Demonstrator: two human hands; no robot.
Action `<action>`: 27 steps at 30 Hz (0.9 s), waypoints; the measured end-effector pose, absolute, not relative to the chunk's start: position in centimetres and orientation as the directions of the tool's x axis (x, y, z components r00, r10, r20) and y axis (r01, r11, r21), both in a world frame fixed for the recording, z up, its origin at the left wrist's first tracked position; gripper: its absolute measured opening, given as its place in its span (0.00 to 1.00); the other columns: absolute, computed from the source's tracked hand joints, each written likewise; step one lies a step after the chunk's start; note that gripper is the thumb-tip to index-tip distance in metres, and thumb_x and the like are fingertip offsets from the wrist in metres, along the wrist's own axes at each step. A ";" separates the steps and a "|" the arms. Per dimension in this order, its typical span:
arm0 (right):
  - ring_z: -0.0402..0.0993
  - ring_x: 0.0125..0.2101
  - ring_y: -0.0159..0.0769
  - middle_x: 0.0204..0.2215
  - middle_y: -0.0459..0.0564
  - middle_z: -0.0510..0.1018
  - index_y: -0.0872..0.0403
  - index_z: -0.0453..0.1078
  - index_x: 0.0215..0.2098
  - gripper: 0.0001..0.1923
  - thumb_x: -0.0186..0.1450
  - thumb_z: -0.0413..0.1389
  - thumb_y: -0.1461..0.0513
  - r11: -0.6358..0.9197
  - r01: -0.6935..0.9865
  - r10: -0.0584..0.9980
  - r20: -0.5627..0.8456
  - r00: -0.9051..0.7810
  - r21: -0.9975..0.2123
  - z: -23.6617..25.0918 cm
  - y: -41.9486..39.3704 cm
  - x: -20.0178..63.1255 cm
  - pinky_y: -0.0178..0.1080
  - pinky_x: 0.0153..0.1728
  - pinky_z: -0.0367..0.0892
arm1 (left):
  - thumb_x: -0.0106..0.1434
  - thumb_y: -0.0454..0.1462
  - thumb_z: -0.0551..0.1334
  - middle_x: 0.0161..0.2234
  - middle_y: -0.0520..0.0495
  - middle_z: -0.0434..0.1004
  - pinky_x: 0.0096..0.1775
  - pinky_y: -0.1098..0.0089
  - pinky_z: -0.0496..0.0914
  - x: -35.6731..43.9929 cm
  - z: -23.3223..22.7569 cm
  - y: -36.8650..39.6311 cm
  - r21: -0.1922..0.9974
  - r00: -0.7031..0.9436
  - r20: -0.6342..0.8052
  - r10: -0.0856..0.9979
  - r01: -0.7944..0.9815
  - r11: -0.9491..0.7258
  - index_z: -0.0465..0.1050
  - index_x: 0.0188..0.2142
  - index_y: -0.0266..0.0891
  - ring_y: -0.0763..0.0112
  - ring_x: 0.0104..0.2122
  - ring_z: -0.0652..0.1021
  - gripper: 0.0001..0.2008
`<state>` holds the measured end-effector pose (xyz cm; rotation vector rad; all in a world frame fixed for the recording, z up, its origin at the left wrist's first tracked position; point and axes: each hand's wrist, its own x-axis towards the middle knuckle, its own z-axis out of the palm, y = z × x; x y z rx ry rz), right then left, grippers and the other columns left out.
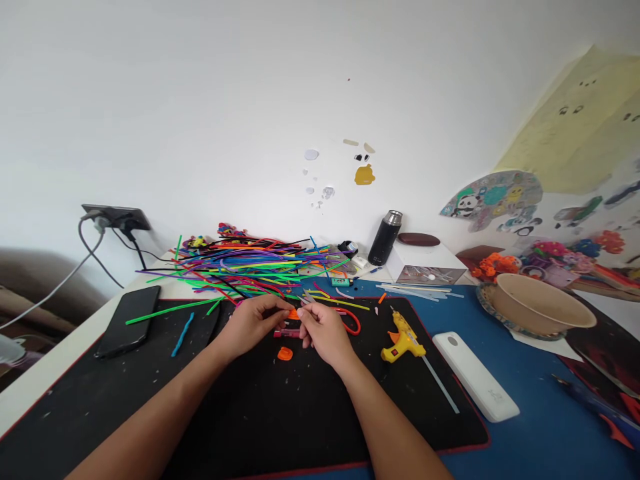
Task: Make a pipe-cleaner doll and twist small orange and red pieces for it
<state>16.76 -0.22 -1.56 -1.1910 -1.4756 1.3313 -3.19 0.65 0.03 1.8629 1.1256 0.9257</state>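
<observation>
Over the black mat, my left hand (254, 325) and my right hand (325, 332) meet close together, fingers pinched. Between their fingertips is a small bent piece of orange pipe cleaner (293, 314), partly covered by the fingers. A second coiled orange pipe cleaner piece (285, 353) lies on the mat just below. Behind the fingers rests a dark pink stick-like object (286, 333), its right end hidden by my right hand. Grey pointed blades (307, 297) show above my right hand, and a red loop (356, 323) curves out to its right.
A heap of coloured pipe cleaners (250, 260) spreads along the wall. On the right are a yellow glue gun (404, 340) with a glue stick and a white power bank (475, 377). A black phone (129, 321) and a twisted blue piece (183, 335) lie left. A black bottle (385, 239) stands behind.
</observation>
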 end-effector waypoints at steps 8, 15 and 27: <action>0.69 0.14 0.28 0.18 0.40 0.73 0.53 0.68 0.30 0.13 0.72 0.53 0.56 0.022 0.169 0.969 -0.021 -0.246 -0.985 -1.5 -0.4 16.8 0.30 0.19 0.61 | 0.70 0.39 0.60 0.34 0.49 0.81 0.38 0.72 0.71 -3.3 0.9 0.5 0.735 0.429 0.258 0.866 0.494 -0.464 0.82 0.40 0.42 0.68 0.34 0.80 0.11; 0.69 0.14 0.27 0.17 0.39 0.72 0.52 0.69 0.29 0.14 0.72 0.54 0.56 0.048 0.238 0.969 -0.013 -0.248 -0.970 -1.4 -0.5 16.9 0.30 0.21 0.62 | 0.69 0.39 0.60 0.34 0.48 0.82 0.38 0.71 0.71 -3.2 1.3 0.4 0.686 0.453 0.280 0.846 0.522 -0.507 0.82 0.39 0.42 0.67 0.34 0.80 0.11; 0.68 0.14 0.28 0.21 0.41 0.74 0.54 0.71 0.39 0.18 0.66 0.58 0.47 -0.012 -0.004 0.975 -0.011 -0.220 -1.000 -1.4 -0.1 16.8 0.31 0.16 0.57 | 0.57 0.54 0.70 0.30 0.48 0.83 0.36 0.66 0.77 -2.6 0.9 0.8 0.977 0.086 0.107 0.991 0.178 -0.121 0.81 0.40 0.39 0.64 0.29 0.82 0.22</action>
